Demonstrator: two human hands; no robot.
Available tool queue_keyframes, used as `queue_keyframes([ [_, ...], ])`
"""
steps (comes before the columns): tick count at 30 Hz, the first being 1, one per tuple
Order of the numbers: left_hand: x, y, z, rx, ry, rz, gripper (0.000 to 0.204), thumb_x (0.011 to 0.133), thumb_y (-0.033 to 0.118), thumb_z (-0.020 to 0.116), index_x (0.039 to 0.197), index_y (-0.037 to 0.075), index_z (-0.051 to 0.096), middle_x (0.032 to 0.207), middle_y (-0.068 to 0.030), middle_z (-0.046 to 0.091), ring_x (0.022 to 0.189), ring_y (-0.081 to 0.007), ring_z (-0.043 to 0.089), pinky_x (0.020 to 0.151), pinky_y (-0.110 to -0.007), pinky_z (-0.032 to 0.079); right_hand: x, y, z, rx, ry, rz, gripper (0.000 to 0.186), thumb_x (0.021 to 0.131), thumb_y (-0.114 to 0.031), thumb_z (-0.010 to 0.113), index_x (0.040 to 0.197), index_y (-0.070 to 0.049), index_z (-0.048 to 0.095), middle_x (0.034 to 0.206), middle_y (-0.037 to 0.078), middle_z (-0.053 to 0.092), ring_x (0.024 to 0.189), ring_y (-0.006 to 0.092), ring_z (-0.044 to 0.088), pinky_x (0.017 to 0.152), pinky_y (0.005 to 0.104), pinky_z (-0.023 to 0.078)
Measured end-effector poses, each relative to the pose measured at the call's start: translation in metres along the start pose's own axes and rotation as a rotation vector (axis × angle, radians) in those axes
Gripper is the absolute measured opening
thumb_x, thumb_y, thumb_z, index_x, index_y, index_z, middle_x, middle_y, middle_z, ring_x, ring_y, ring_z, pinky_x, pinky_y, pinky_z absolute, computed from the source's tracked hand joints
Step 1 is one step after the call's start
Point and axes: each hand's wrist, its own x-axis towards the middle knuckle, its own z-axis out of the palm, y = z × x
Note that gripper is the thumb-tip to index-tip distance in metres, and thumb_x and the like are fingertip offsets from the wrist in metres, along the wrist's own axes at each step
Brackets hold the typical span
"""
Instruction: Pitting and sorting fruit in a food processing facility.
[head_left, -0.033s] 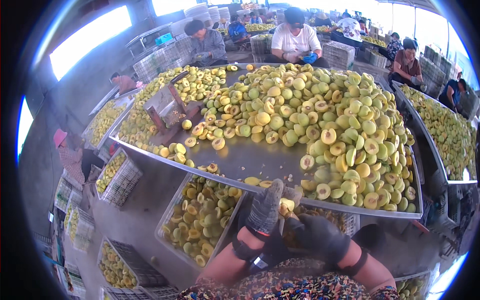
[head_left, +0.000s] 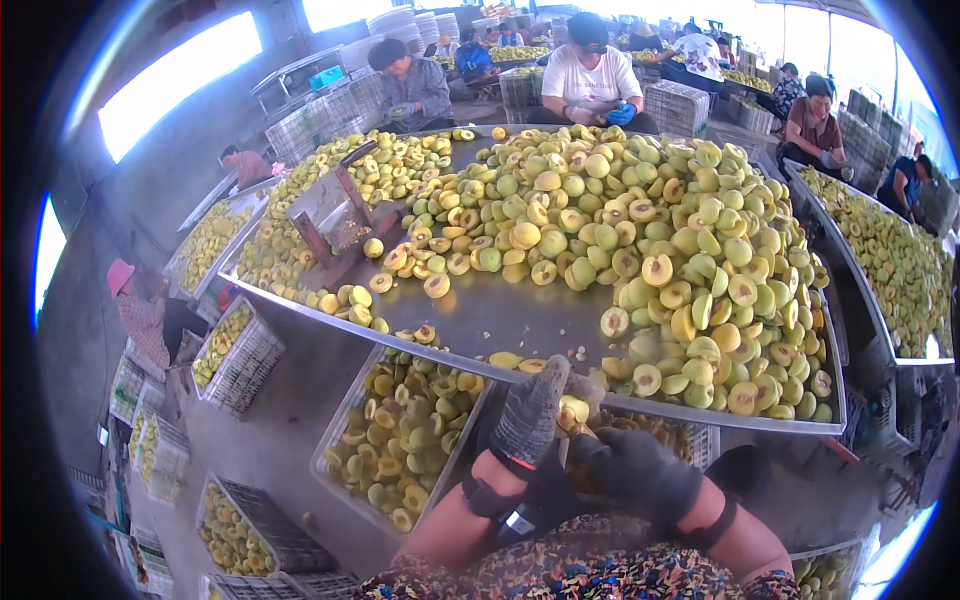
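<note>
Just over the near edge of the metal table, my left hand (head_left: 532, 412) in a grey knit glove is closed around a yellow stone fruit (head_left: 573, 411). My right hand (head_left: 645, 470), in a dark glove, meets it from the right with curled fingers. A short brownish piece shows between the right fingers and the fruit; its kind is too small to tell. Halved yellow-green stone fruits (head_left: 690, 260) are heaped on the metal table (head_left: 460, 320), many with the cut face up. Beneath my hands, a crate partly hidden by them holds more halves.
A crate of halves (head_left: 400, 440) stands below the table's near edge, left of my arms. On the table's left sits a reddish-brown frame with a metal plate (head_left: 330, 215). People work across the table, and a second fruit-laden table (head_left: 890, 270) is at right. More crates (head_left: 240, 355) line the left floor.
</note>
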Motion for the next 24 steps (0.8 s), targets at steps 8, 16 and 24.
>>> queue_keyframes([
  [8, -0.011, -0.006, -0.003, 0.309, 0.009, 0.395, 0.045, 0.098, 0.039, 0.052, 0.091, -0.002, 0.068, 0.083, -0.0105, 0.070, 0.078, -0.0170, 0.067, 0.076, -0.030, 0.054, 0.009, 0.000, -0.013, 0.562, -0.522, 0.414, 0.051, 0.084, -0.006, 0.065, 0.131, -0.001, 0.046, 0.089, 0.014, 0.066, 0.076, 0.0282, 0.067, 0.069, 0.0347, 0.054],
  [16, -0.019, -0.027, 0.004, -0.565, 0.030, -0.096, 0.047, 0.095, 0.044, 0.056, 0.088, -0.001, 0.066, 0.089, -0.0180, 0.068, 0.081, -0.0303, 0.066, 0.077, -0.043, 0.056, 0.001, 0.035, 0.006, 1.221, -0.469, 0.470, 0.048, 0.101, -0.039, 0.043, 0.122, 0.002, 0.055, 0.072, 0.002, 0.061, 0.060, 0.0100, 0.057, 0.054, 0.0229, 0.045],
  [24, -0.002, -0.039, -0.054, -0.460, 0.469, -0.027, 0.045, 0.097, 0.046, 0.050, 0.089, 0.004, 0.064, 0.089, -0.0116, 0.067, 0.081, -0.0225, 0.067, 0.072, -0.039, 0.058, 0.001, 0.034, -0.009, 0.113, -0.039, -0.374, 0.040, 0.100, -0.033, 0.045, 0.114, 0.001, 0.061, 0.088, 0.007, 0.068, 0.077, 0.0219, 0.066, 0.071, 0.0331, 0.053],
])
